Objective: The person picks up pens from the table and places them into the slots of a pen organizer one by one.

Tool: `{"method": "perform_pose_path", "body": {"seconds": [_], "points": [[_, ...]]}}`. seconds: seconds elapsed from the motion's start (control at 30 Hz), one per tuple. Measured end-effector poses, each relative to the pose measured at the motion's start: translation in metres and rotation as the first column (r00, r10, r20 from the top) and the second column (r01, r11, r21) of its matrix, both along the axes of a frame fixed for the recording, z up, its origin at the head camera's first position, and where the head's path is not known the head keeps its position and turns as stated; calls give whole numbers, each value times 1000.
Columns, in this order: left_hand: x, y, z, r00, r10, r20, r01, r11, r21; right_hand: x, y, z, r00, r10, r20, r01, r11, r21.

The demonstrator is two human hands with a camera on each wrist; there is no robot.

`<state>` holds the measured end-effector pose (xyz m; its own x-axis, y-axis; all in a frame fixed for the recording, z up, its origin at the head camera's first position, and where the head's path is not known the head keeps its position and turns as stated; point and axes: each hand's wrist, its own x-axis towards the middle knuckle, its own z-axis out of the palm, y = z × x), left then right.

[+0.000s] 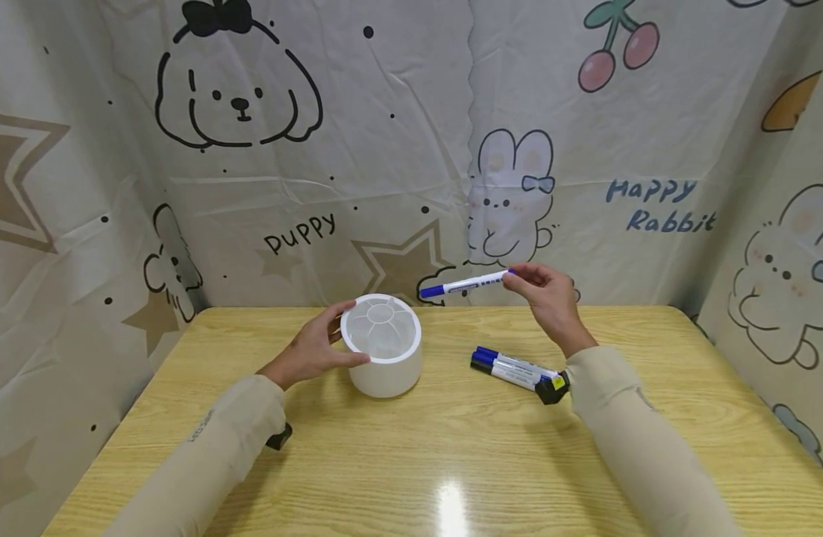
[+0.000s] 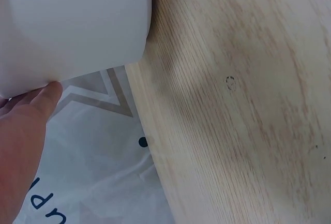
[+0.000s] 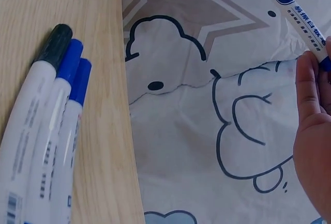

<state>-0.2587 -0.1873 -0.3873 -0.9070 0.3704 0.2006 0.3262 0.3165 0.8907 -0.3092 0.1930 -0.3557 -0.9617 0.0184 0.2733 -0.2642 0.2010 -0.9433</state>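
A white round pen holder (image 1: 386, 377) with a divided top, several compartments around a central ring, stands on the table. My left hand (image 1: 317, 344) grips its rim and side from the left, thumb at the front and fingers behind. In the left wrist view the holder's smooth wall (image 2: 77, 27) fills the upper left corner. My right hand (image 1: 544, 297) pinches a blue-capped whiteboard marker (image 1: 468, 283) by its right end, raised above the table, its cap pointing left toward the holder. In the right wrist view, part of this marker (image 3: 289, 14) shows printed lettering.
Three markers (image 1: 515, 371), two with blue caps and one with a black cap, lie side by side on the wooden table (image 1: 357, 470), below the right hand. A printed cloth (image 1: 398, 149) hangs behind the table's far edge and along both sides.
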Motion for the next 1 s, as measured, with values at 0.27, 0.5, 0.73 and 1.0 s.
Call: {"method": "perform_pose_path", "body": {"seconds": [0.27, 0.5, 0.73, 1.0], "points": [[0, -1, 1, 1000, -9, 1, 9, 1000, -8, -4, -13, 12, 999, 32, -10, -32, 999, -9], [-1, -1, 2, 1000, -11, 1, 11, 1000, -11, -10, -24, 22, 999, 40, -10, -41, 999, -30], [-3, -3, 3, 1000, -19, -5, 19, 1000, -13, -13, -38, 21, 998, 48, -43, -50, 997, -53], [-8, -4, 3, 999, -40, 6, 40, 999, -17, -17, -49, 23, 999, 40, -21, -41, 999, -25]]}}
